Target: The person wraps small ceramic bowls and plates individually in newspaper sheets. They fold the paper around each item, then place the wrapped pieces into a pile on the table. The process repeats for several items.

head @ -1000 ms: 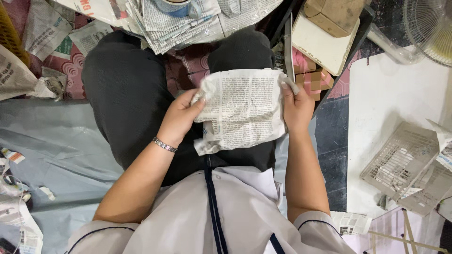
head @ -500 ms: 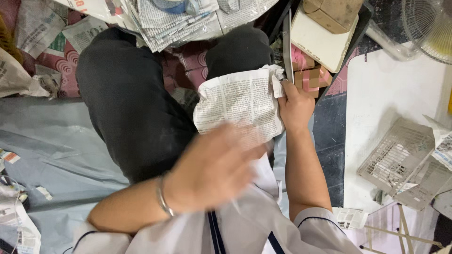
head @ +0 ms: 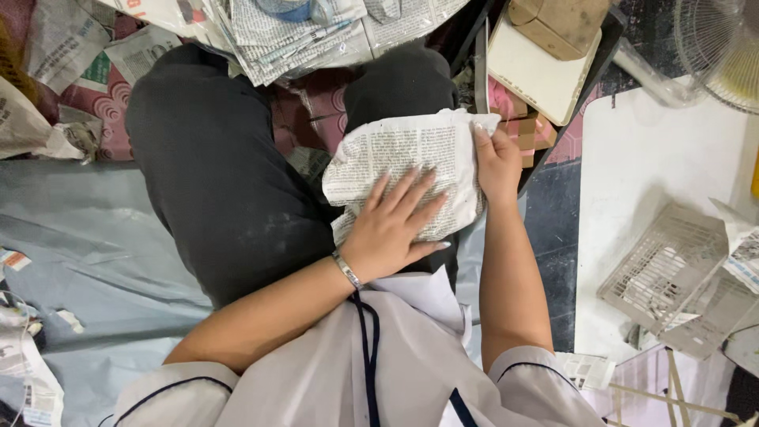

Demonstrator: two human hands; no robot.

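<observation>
**Bundle wrapped, being pressed flat on my lap**

The newsprint bundle (head: pixel 407 170) lies on my right thigh, already closed in paper on every side I can see; no contents show. My left hand (head: pixel 395 225) lies flat on its near face, fingers spread, pressing down rather than gripping. My right hand (head: pixel 498 162) is at the bundle's far right corner, fingers curled over the edge and pinching the paper there. The two hands are apart, one on each end of the bundle.

I judge the wrapping mostly done: the sheet is folded round, with wrinkles and a loose-looking right corner left to tuck or flatten. I cannot tell whether the underside is closed.

More newspapers (head: pixel 292 28) lie far of my knees, and a white board (head: pixel 538 75) sits far right.
</observation>
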